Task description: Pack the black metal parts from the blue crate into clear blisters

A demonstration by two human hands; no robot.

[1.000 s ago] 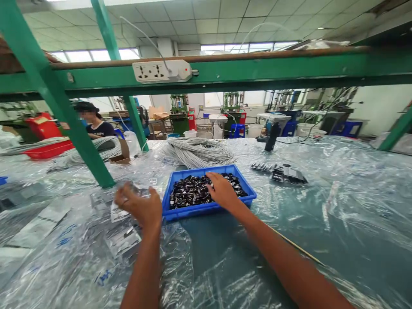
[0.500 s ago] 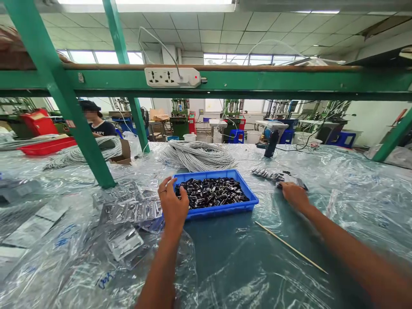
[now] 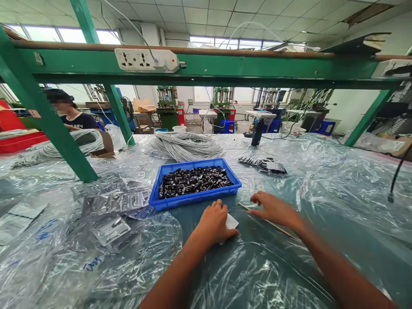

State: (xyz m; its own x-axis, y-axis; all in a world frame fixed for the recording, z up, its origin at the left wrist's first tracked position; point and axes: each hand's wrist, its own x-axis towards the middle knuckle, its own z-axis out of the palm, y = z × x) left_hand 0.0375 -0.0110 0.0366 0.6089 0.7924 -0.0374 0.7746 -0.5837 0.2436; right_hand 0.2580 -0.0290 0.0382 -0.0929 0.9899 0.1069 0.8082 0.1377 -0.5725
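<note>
In front of the tray, my left hand (image 3: 214,223) is curled over a small flat white piece (image 3: 231,222), with its fingers and thumb at the edges; much of the piece is hidden under the hand. To the right, my right hand (image 3: 273,209) hovers by a thin wooden stick (image 3: 279,228), fingers apart and nothing in them. A blue plastic tray (image 3: 196,201) full of small black parts with shiny metal (image 3: 196,180) sits just beyond both hands.
Clear packets (image 3: 116,201) lie at left, and dark flat pieces (image 3: 272,166) at right. Behind the tray are coiled grey cables (image 3: 186,146) and a black upright object (image 3: 256,132). A green frame (image 3: 225,66) crosses above. Another person (image 3: 75,116) sits at far left.
My left hand has left the tray's left edge and come to the front, onto the white piece. My right hand has let go of the dark pieces and moved nearer. The view has shifted.
</note>
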